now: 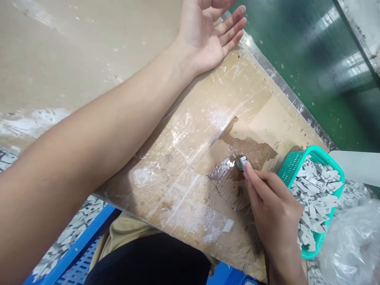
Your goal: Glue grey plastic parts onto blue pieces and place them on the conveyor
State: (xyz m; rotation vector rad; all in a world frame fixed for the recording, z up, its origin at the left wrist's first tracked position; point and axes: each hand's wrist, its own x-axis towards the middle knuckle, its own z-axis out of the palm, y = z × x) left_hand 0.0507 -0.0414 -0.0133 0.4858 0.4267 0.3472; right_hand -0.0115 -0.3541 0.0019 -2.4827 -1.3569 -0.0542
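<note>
Nearest to the camera is the left forearm, bare, which crosses from the lower left corner up to the left hand at the top edge. This hand lies palm up at the border of the counter; its upper part is cut by the frame. The 3 fingers seen clearly are nearly straight and a little apart, with nothing held in them.

The piece is small, pale grey and flat-sided, with straight edges. It is above a wet, brown patch of the counter, at a small, dark, round thing; whether the 2 are touching, I cannot tell. The right hand grips the piece by its near end. Its fingers are pinched together at the tips, so no gap is seen between them and the piece.

Just beside the right hand stands a green basket, tilted in the view and filled with many grey pieces of angular shape. Near the lower edge of the counter lies 1 white chip, alone. Right of the basket is a clear plastic bag. At lower left, a blue crate shows beside more grey scraps.
</note>
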